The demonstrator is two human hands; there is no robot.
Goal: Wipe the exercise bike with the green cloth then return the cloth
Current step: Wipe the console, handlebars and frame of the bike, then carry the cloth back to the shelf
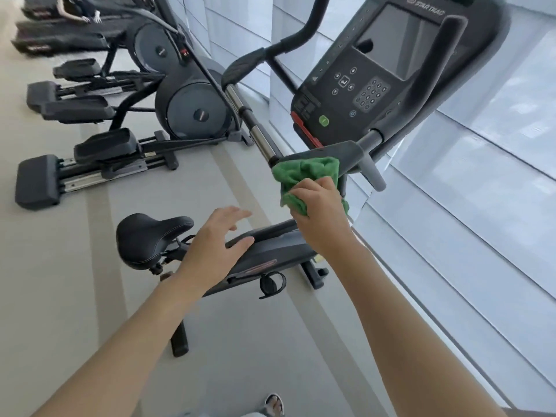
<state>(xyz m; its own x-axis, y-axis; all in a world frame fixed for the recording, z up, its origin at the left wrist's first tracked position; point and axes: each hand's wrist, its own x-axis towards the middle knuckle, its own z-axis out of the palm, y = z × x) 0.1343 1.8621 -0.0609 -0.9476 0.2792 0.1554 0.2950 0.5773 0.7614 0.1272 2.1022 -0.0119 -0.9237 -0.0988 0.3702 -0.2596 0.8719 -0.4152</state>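
One crumpled green cloth [304,176] against the exercise bike [355,85] handlebar.

"STAR TRAC" in pale letters on the top edge of the exercise bike's console [388,73], keypad markings and other machines' logos too small to read

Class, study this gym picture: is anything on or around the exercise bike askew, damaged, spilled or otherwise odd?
Nothing stands out. The right hand grips the bunched green cloth against the exercise bike below the console. The left hand hovers open above the frame, beside the saddle. No spill or damage shows on the floor.
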